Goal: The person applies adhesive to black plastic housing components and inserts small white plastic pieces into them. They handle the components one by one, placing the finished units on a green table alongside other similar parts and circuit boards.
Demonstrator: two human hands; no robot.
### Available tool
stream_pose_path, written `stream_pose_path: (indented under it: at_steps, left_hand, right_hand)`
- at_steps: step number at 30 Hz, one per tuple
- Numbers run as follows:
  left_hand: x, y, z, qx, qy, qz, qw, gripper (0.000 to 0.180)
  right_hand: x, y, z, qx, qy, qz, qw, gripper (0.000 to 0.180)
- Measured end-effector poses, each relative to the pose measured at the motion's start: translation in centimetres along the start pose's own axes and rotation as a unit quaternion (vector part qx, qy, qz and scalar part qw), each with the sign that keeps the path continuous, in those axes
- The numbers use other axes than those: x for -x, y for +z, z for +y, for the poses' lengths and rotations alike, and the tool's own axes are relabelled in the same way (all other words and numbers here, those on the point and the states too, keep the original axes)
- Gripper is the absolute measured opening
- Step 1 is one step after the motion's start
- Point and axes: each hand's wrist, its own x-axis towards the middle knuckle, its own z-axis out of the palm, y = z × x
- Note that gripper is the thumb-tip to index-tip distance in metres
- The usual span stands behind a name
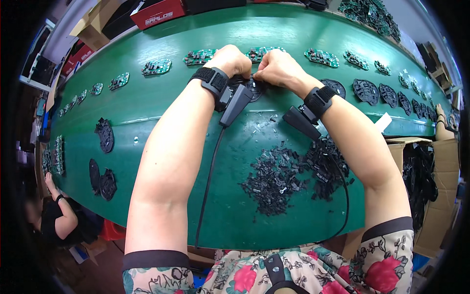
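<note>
My left hand (232,61) is closed, its fingers curled down at the far edge of a black plastic shell (254,91). Close beside it, my right hand (279,69) makes a pinch over the same shell. Whatever sits between the fingertips of either hand is hidden or too small to name. The shell lies on the green table, partly covered by my hands. Just beyond them is a green circuit board (259,52), and another circuit board (196,57) lies past my left hand. Each wrist wears a black strap with a dark module.
Loose small black parts (274,179) form a pile on the green table (161,196), beside a second black pile (325,161). Several shells (365,92) line the right; other shells (104,134) lie left. An open carton (443,196) stands right. Co-workers' hands (50,181) show at both sides.
</note>
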Motion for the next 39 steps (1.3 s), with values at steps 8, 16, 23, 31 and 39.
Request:
stream_pose_path:
  at_steps: [8, 16, 23, 31, 39]
  left_hand:
    - [-1.1, 0.5, -0.3, -0.022, 0.042, -0.03, 0.998, 0.023]
    - [10.8, -2.7, -4.0, 0.251, 0.192, 0.103, 0.943, 0.022]
    - [25.6, -3.6, -14.7, 0.122, 0.155, 0.325, 0.925, 0.006]
    - [33.3, -2.1, -28.9, -0.124, -0.081, 0.426, 0.892, 0.038]
    - [32.2, 0.8, -27.8, -0.08, -0.113, 0.324, 0.936, 0.051]
  right_hand:
    - [-0.2, 0.3, 0.6, 0.017, -0.003, 0.042, 0.999, 0.028]
    - [9.4, -7.0, 0.9, -0.109, -0.151, 0.06, 0.981, 0.019]
    - [17.2, -4.8, 4.7, 0.007, -0.071, 0.029, 0.997, 0.016]
    - [16.9, -2.2, 5.3, 0.01, -0.048, -0.023, 0.999, 0.014]
    - [17.0, -1.8, 5.1, 0.085, -0.147, 0.013, 0.985, 0.012]
